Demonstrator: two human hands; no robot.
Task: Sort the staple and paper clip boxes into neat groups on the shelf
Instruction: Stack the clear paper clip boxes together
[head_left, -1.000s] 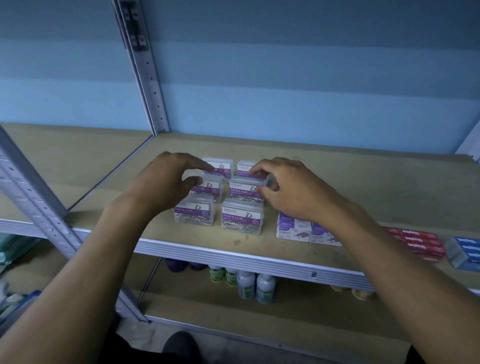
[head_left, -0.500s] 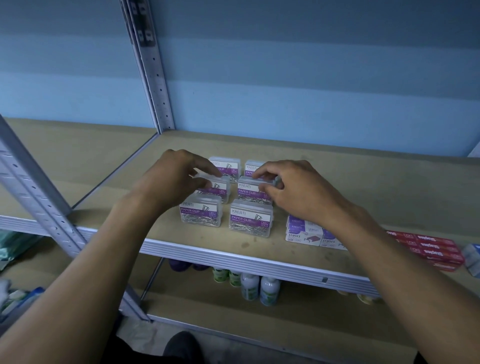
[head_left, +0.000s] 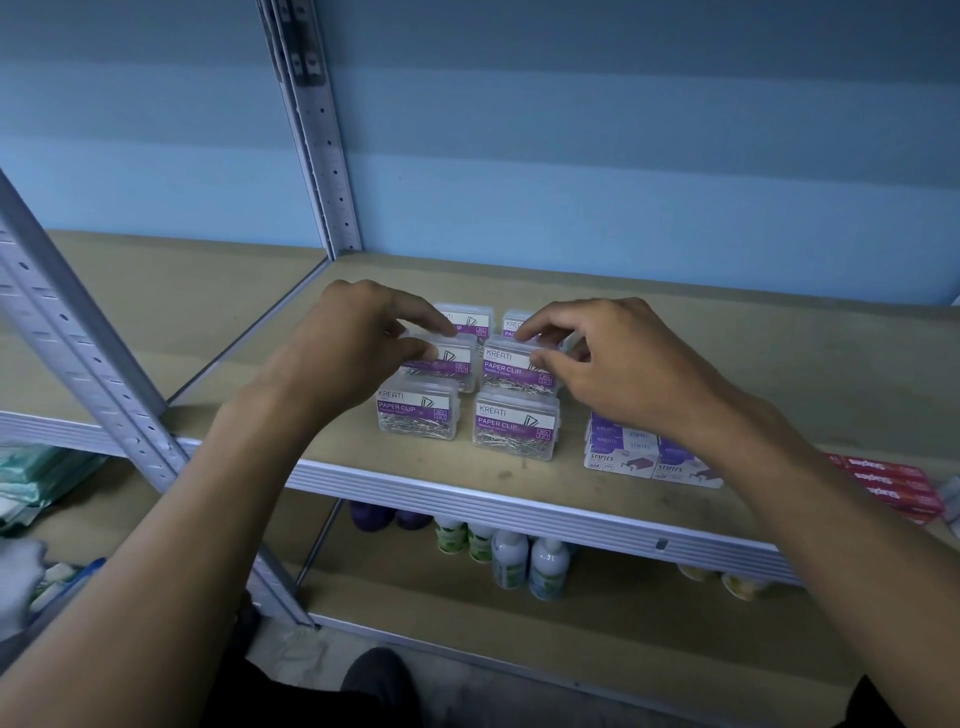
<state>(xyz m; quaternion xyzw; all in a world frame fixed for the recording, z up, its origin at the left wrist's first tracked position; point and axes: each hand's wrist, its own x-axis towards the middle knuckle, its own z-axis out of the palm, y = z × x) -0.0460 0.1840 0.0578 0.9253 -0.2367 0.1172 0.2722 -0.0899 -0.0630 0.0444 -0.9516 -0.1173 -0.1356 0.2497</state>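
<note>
Several clear paper clip boxes with purple labels stand in two columns on the shelf board (head_left: 675, 332). My left hand (head_left: 353, 348) pinches the middle-left paper clip box (head_left: 452, 364) between thumb and fingers. My right hand (head_left: 618, 364) pinches the middle-right paper clip box (head_left: 511, 371) at its top edge. Two front paper clip boxes (head_left: 418, 415) (head_left: 514, 428) stand untouched near the shelf edge. Two back boxes (head_left: 475, 317) are partly hidden behind my fingers. White and purple staple boxes (head_left: 623, 457) lie stacked to the right, partly under my right wrist.
Red staple boxes (head_left: 888, 486) lie at the far right edge. A metal upright (head_left: 317, 156) rises at the back left, another post (head_left: 88, 353) stands at the front left. Small bottles (head_left: 509, 558) stand on the lower shelf.
Both hands keep their pinch on the middle boxes, which stay in line with the rest; the camera has drifted so the whole shelf sits slightly to the right in view.
</note>
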